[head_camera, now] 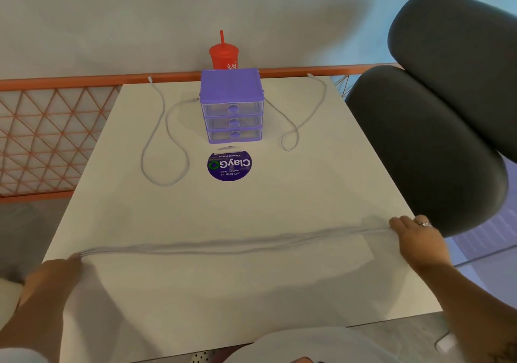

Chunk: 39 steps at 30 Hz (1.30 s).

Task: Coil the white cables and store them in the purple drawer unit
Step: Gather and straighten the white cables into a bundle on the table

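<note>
A white cable (pixel 232 246), folded into several long strands, stretches across the near part of the white table (pixel 321 194). My left hand (pixel 53 276) pinches its left end and my right hand (pixel 416 239) pinches its right end, pulling it taut. At the table's far edge stands the purple drawer unit (pixel 231 105), its three clear drawers shut. A second white cable (pixel 165 138) lies in loose loops to the unit's left. A third white cable (pixel 300 116) lies looped to its right.
A red cup with a straw (pixel 223 54) stands behind the drawer unit. A round purple sticker (pixel 229 165) is on the table in front of it. A dark padded chair (pixel 436 127) sits at the right. An orange mesh railing (pixel 47 136) runs at the left.
</note>
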Each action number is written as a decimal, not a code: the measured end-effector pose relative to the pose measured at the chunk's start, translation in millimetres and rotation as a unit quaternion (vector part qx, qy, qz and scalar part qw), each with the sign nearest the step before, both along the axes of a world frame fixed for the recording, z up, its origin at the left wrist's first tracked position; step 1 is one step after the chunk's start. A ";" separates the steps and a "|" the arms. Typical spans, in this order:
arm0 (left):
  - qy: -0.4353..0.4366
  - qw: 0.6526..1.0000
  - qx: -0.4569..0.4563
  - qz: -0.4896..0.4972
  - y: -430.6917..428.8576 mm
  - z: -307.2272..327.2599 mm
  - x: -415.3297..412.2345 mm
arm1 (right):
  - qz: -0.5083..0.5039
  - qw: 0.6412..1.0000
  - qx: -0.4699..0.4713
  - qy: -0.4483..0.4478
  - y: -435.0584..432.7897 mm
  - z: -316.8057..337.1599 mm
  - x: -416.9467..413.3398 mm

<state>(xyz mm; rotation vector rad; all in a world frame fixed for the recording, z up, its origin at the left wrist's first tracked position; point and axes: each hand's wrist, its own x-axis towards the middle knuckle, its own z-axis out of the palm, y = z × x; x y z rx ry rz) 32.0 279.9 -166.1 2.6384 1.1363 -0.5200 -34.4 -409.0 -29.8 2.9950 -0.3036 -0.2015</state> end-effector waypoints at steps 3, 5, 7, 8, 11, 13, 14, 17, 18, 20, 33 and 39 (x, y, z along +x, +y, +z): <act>-0.008 1.000 -0.002 -0.028 55.3 -30.8 5.6 | -0.034 0.998 0.014 -0.052 2.1 4.7 12.4; -0.007 0.999 0.016 -0.031 32.3 7.7 -1.9 | -0.049 0.998 0.020 -0.029 6.0 2.5 15.7; -0.004 1.000 0.007 -0.026 9.2 35.0 -7.5 | -0.067 0.997 0.043 0.005 8.4 -1.5 15.9; -0.009 1.000 0.006 -0.015 2.9 42.5 -8.7 | -0.077 0.995 0.062 0.021 7.8 -3.9 15.9; -0.024 1.000 -0.005 0.013 -3.0 48.5 -11.3 | -0.091 0.992 0.071 0.052 5.5 -8.4 12.2; -0.017 1.000 -0.007 -0.005 3.0 45.7 -9.7 | -0.047 0.997 0.057 0.027 9.4 -13.3 12.4; -0.017 1.000 0.005 -0.019 5.3 41.7 -7.9 | -0.017 0.998 0.059 0.014 15.8 -16.0 15.0; 0.000 1.000 0.005 -0.017 0.4 49.3 -10.3 | 0.123 0.990 0.070 -0.013 50.5 -23.1 26.4; -0.012 0.999 0.007 -0.031 -1.9 51.6 -11.6 | 0.166 0.984 0.069 -0.015 62.2 -25.6 29.0; -0.008 1.000 0.005 -0.023 -6.5 56.2 -12.9 | 0.196 0.977 0.074 0.024 76.9 -27.3 32.2; -0.006 1.000 0.017 -0.022 -37.5 82.7 -18.1 | 0.105 0.991 0.057 0.060 88.9 -22.6 44.6; -0.011 1.000 0.021 -0.015 -44.3 90.6 -22.0 | 0.085 0.988 0.068 0.106 86.6 -17.7 52.1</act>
